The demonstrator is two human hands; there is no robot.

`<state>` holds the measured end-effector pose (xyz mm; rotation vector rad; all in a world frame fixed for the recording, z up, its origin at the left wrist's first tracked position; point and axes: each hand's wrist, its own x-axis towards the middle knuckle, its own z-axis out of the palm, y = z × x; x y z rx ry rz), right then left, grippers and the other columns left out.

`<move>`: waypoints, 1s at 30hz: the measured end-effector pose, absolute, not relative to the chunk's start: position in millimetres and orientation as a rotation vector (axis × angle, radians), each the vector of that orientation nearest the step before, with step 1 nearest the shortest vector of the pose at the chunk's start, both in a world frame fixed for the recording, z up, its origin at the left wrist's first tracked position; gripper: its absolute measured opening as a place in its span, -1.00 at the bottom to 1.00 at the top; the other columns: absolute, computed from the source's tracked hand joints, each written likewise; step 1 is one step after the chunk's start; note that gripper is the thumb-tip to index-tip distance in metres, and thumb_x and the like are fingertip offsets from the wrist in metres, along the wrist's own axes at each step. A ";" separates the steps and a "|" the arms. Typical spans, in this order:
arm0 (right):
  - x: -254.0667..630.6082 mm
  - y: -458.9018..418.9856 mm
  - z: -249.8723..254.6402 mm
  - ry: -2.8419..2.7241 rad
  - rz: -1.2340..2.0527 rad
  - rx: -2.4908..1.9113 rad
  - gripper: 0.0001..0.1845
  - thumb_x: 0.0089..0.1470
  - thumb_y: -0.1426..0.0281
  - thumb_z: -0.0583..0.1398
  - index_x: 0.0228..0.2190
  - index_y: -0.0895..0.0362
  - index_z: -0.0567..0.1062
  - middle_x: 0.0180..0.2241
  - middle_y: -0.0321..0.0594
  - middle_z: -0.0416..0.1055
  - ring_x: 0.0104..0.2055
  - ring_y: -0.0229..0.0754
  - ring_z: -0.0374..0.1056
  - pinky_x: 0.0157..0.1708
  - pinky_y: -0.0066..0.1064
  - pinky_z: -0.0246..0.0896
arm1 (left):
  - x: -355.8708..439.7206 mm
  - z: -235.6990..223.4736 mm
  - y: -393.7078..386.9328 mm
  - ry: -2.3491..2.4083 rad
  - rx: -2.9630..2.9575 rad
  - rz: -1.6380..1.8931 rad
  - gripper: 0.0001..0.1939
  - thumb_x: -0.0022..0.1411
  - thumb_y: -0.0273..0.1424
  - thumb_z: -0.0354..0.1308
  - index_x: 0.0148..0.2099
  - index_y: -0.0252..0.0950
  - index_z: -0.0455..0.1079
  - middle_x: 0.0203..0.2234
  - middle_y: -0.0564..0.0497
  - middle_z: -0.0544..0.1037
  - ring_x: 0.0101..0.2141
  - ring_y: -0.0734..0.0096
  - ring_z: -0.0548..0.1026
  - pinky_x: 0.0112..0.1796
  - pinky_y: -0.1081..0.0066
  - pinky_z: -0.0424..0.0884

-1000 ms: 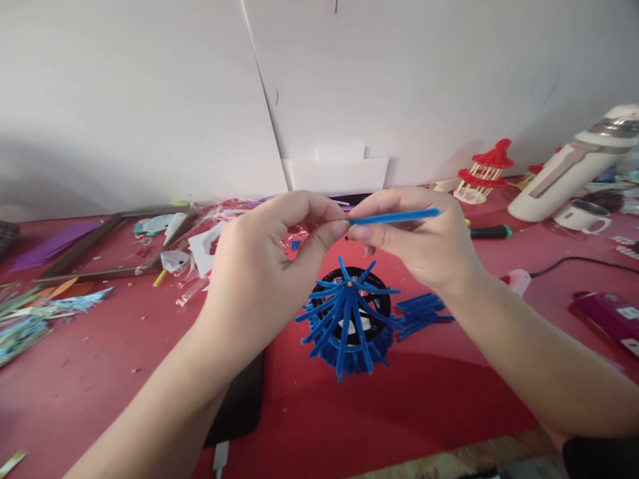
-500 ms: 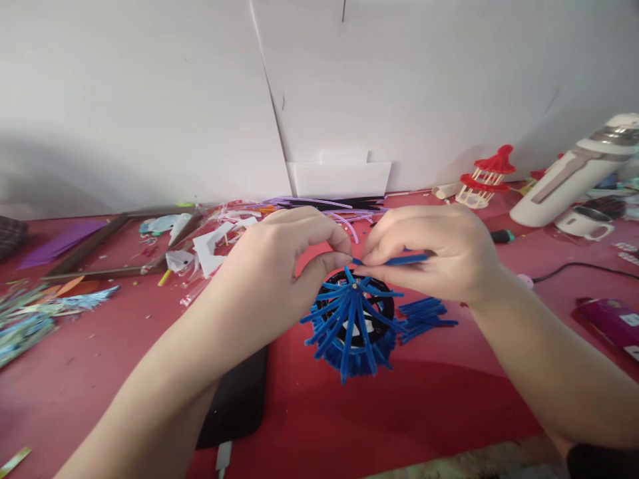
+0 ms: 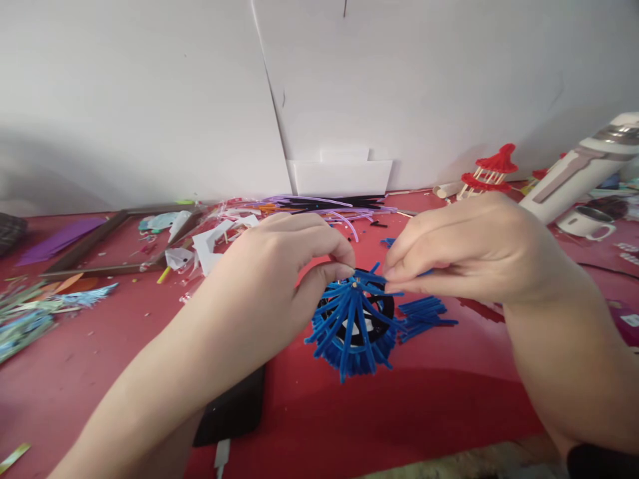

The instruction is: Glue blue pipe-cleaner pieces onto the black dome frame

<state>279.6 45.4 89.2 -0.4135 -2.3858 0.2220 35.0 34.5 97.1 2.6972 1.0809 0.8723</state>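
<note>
In the middle of the table stands a round model (image 3: 357, 332) with a black ring frame and blue pipe cleaner strips fanning down from its peak like a roof. My left hand (image 3: 294, 266) pinches a blue strip at the peak between thumb and forefinger. Just right of the peak, my right hand (image 3: 454, 256) is closed, thumb against fingers, with a bit of blue pipe cleaner (image 3: 425, 272) showing at its palm side. The fingers hide most of that piece. Cut blue pipe cleaners (image 3: 424, 316) lie in a small pile right of the model.
A black phone (image 3: 234, 406) with a cable lies under my left forearm. Purple and black pipe cleaners (image 3: 319, 203) lie at the back. Farther right are a red-roofed model (image 3: 492, 169), a thermos (image 3: 574, 173) and a mug (image 3: 586, 223). A dark frame (image 3: 104, 239) and scraps lie left.
My right hand has moved right, away from my left fingertips, and turned. Less of the blue pipe cleaner in it shows. My left hand has shifted only slightly, staying at the peak.
</note>
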 end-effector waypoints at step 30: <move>287.6 53.9 79.1 -1.727 0.279 -0.647 -0.91 0.06 0.50 0.41 -0.35 0.08 0.69 -0.48 -0.31 0.60 -0.41 -0.27 0.55 -0.46 -0.44 0.45 | 6.7 60.3 73.5 0.791 2.277 0.487 -0.82 0.30 -0.30 0.24 -0.07 -0.15 0.56 -0.04 0.00 0.62 0.00 0.29 0.58 0.03 0.30 0.50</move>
